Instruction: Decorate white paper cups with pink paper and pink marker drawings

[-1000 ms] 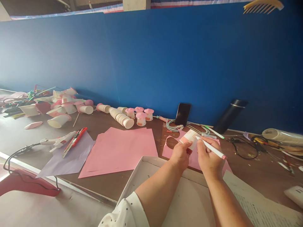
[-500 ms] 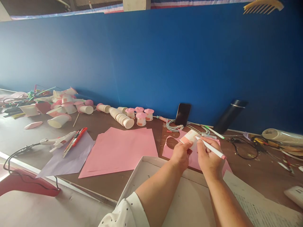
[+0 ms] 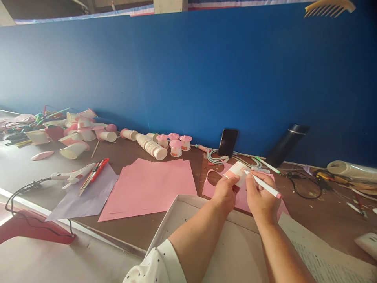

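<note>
A small white paper cup [image 3: 238, 169] with a pink patch is held tilted in my left hand [image 3: 226, 192], its thumb on the side. My right hand [image 3: 263, 196] is closed round a white marker [image 3: 265, 184] with a pink end, and the tip meets or nearly meets the cup's wall. Beneath both hands lies cut pink paper [image 3: 209, 188] with a round hole. Several small cups with pink roofs [image 3: 176, 146] stand upright by the blue panel, beside a nested row of white cups [image 3: 150, 147].
Pink sheets [image 3: 150, 186] lie left of my arms, by a purple sheet [image 3: 88, 200] with a red cutter [image 3: 97, 173] and glue gun [image 3: 73, 175]. A phone [image 3: 228, 142] and dark bottle [image 3: 285, 145] lean on the panel. An open box [image 3: 165, 224] sits under my forearms.
The marker tip has shifted very slightly on the cup, and the whole view has moved by a few pixels. Both hands keep their hold.
</note>
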{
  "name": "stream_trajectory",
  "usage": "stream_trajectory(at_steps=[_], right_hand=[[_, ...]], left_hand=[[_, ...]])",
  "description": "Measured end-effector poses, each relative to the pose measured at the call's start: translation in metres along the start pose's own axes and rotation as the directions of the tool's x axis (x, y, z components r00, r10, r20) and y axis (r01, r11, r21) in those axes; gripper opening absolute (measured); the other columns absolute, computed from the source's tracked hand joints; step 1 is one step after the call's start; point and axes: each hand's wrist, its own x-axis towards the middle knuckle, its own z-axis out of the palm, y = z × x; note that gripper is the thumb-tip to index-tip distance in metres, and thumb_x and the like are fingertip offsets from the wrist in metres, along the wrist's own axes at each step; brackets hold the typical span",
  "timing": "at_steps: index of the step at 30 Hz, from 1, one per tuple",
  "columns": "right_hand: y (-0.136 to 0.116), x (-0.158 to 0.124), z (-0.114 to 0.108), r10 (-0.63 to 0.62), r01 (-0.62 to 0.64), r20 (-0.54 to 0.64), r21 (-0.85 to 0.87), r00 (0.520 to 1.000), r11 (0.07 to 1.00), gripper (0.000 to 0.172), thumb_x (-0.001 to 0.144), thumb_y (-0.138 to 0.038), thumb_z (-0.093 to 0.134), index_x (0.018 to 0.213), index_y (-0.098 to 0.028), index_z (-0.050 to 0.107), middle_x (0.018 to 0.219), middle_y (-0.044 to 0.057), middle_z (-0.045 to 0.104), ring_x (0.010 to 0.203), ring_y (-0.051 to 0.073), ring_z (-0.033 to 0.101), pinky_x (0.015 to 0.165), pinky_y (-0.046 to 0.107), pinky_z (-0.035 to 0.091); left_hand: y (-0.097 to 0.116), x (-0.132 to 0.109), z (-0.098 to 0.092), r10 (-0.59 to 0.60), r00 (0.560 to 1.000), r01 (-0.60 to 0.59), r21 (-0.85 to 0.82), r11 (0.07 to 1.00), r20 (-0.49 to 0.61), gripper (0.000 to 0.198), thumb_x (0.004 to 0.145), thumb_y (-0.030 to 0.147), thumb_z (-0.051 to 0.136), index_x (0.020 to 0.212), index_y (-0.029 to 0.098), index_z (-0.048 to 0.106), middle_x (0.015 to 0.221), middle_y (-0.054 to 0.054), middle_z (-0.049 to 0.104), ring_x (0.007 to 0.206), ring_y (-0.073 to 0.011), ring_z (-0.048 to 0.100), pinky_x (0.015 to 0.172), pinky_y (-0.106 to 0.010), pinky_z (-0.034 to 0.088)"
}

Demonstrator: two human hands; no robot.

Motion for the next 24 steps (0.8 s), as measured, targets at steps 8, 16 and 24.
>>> stream_trajectory(at_steps=[8,16,24], right_hand=[[-0.0023,-0.0002,-0.0003,0.010,-0.010,-0.004,-0.008,1.000,1.000,0.024,0.079,-0.036,0.060,0.090,-0.017,0.067,0.087,0.009,0.068,0.072,0.018,0.062,0.068,0.031,0.048],[-0.0028,0.0006,-0.0005,0.013,-0.013,-0.004,-0.013,1.000,1.000,0.023,0.079,-0.036,0.060,0.089,-0.016,0.067,0.088,0.009,0.068,0.071,0.018,0.062,0.069,0.031,0.047],[-0.0021,0.0009,-0.0003,0.016,-0.016,0.002,-0.022,1.000,1.000,0.023,0.079,-0.035,0.059,0.089,-0.016,0.067,0.083,0.008,0.067,0.072,0.019,0.061,0.071,0.031,0.048]], left_hand=[[0.0012,-0.0005,0.0013,-0.025,0.999,0.025,-0.020,0.999,-0.032,0.025,0.061,0.012,0.068,0.086,0.016,0.070,0.092,-0.006,0.069,0.084,-0.0148,0.061,0.079,-0.024,0.045],[0.0014,-0.0004,0.0016,-0.033,0.998,0.029,-0.058,0.998,-0.057,0.021,0.062,0.010,0.067,0.082,0.014,0.068,0.090,-0.006,0.068,0.083,-0.0145,0.062,0.079,-0.024,0.046],[0.0012,0.0008,0.0002,-0.051,0.997,0.045,-0.088,0.995,-0.064,0.025,0.065,0.009,0.065,0.089,0.012,0.068,0.093,-0.007,0.069,0.081,-0.0133,0.063,0.075,-0.021,0.048]])
